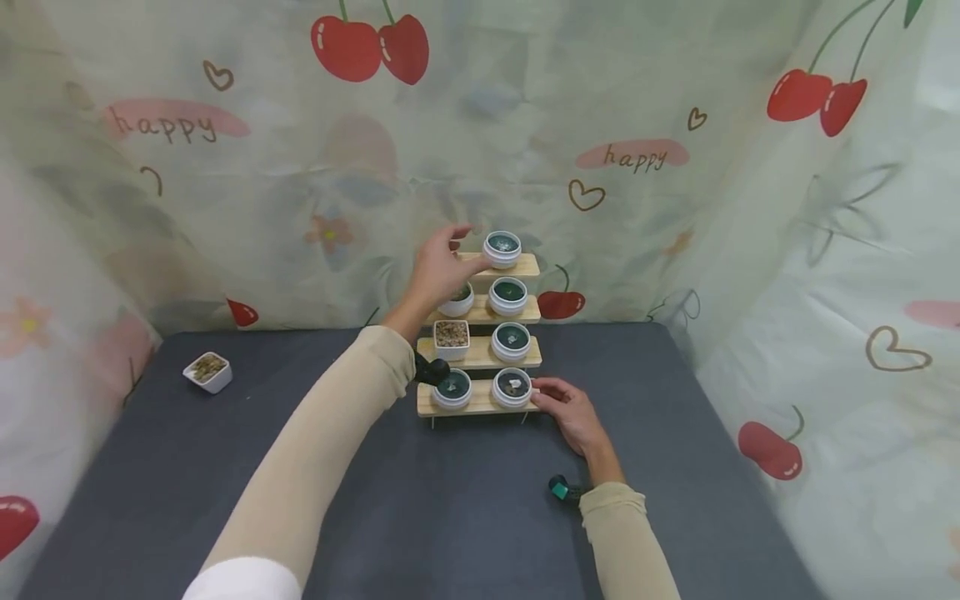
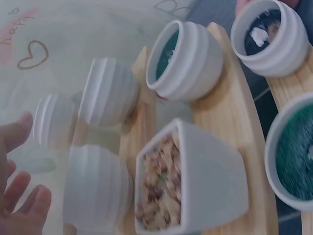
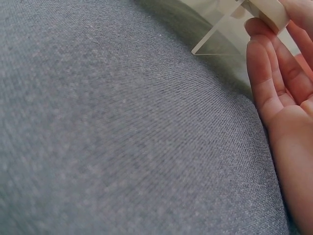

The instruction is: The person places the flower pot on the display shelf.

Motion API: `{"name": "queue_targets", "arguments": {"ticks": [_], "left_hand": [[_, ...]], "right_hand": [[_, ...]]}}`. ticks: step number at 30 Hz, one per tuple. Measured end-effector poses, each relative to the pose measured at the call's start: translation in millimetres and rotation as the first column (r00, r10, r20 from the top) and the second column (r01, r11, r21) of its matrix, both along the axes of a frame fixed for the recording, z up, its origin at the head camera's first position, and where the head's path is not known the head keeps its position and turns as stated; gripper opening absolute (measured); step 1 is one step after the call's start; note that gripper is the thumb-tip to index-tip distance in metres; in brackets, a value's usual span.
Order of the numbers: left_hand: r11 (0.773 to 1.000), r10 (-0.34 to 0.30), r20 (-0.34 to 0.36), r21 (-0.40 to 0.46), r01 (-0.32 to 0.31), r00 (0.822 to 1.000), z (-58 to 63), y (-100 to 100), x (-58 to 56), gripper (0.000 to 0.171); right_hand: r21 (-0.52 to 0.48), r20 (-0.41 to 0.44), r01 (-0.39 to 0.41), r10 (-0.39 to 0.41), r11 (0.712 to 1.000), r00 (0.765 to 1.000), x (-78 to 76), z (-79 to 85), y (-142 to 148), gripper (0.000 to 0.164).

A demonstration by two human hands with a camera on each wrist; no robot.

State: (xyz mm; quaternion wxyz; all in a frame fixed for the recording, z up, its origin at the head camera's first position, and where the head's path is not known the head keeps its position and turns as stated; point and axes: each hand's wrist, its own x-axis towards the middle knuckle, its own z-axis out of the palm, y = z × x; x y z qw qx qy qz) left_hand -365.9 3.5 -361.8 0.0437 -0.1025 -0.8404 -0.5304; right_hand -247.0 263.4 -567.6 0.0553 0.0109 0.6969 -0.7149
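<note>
A tiered wooden stand (image 1: 480, 354) holds white round pots with dark green contents. My left hand (image 1: 442, 271) is at its top tier, fingers spread; the thumb is right beside the top round pot (image 1: 502, 258). In the left wrist view, the left hand (image 2: 22, 181) shows an empty gap between thumb and fingers. My right hand (image 1: 570, 412) pinches the right end of the bottom tier, next to a round pot (image 1: 512, 400). The right wrist view shows the right hand (image 3: 286, 73) with thumb and fingertips about the pale wooden end (image 3: 270, 13).
A square white bowl of small brownish pieces (image 1: 452, 348) stands on the stand's third tier from the top. Another such bowl (image 1: 213, 379) sits at the far left of the dark grey table (image 1: 420, 508). A cherry-printed curtain (image 1: 480, 117) rises behind the stand.
</note>
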Motion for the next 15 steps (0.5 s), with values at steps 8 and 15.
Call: {"name": "queue_targets", "arguments": {"ticks": [8, 15], "left_hand": [[1.0, 0.024, -0.073, -0.001, -0.024, 0.997, -8.9, -31.0, 12.0, 0.064], [0.999, 0.025, -0.159, 0.029, -0.021, 0.987, -29.9, -49.7, 28.5, 0.063]], "right_hand": [[0.018, 0.004, 0.0, 0.0, 1.0, 1.0, 0.1, 1.0, -1.4, 0.023], [0.003, 0.021, 0.018, -0.018, 1.0, 1.0, 0.9, 1.0, -2.0, 0.02]]}}
